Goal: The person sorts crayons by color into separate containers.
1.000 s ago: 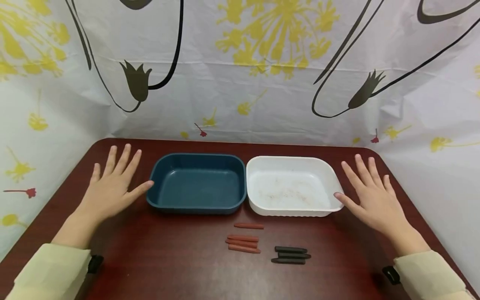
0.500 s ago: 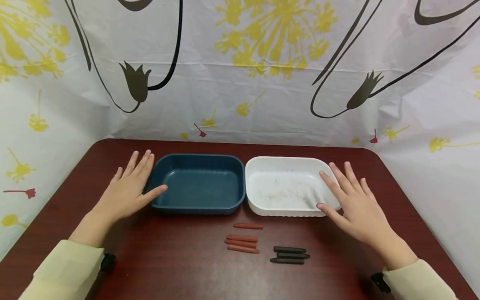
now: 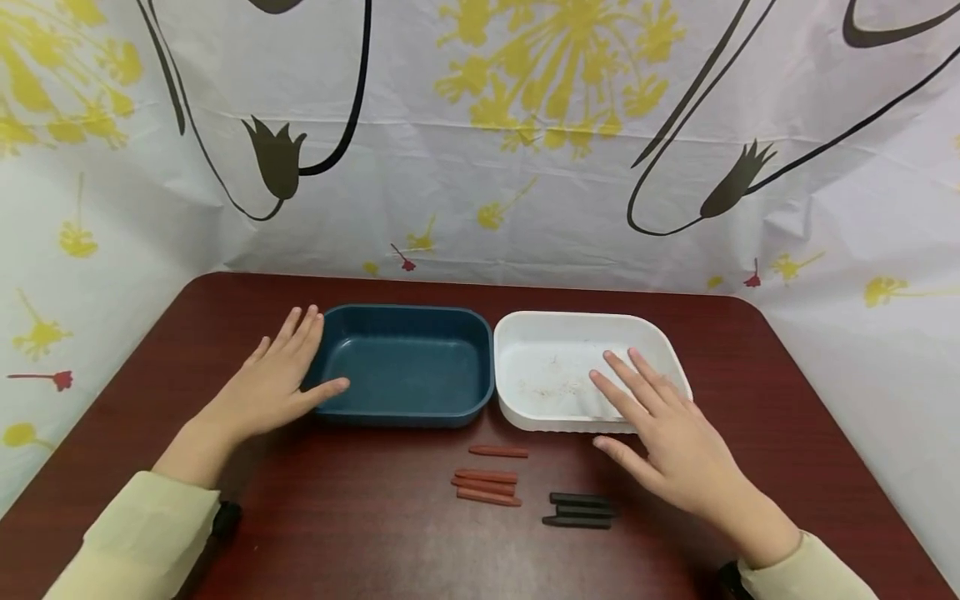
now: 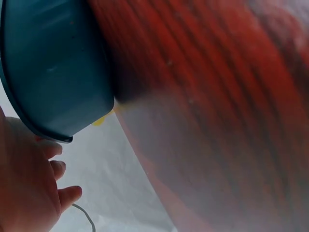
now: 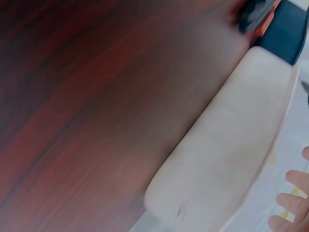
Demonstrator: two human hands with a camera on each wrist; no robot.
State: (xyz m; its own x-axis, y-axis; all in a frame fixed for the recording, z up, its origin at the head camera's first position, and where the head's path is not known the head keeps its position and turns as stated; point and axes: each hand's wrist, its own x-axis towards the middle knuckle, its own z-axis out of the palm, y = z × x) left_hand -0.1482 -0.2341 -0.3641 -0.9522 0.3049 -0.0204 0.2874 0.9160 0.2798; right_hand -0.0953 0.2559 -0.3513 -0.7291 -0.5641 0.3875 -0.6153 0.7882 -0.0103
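My left hand, fingers straight, is at the left edge of the dark blue tray, its thumb reaching over the rim. In the left wrist view the fingers show just below the tray's corner. Over the front right part of the white tray, my right hand spreads its fingers and holds nothing. Its thumb points toward the black crayons, three of them lying side by side. Several reddish-brown crayons lie in front of the trays, one apart from the others.
Both trays stand side by side on a dark red wooden table, with faint brownish marks inside the white one. A white patterned sheet hangs behind the table and along its sides. A dark band shows at the left sleeve.
Both hands have moved inward. The left has come to the blue tray's edge; the right has slid left and nearer, over the white tray's front corner. Trays and crayons stay put.
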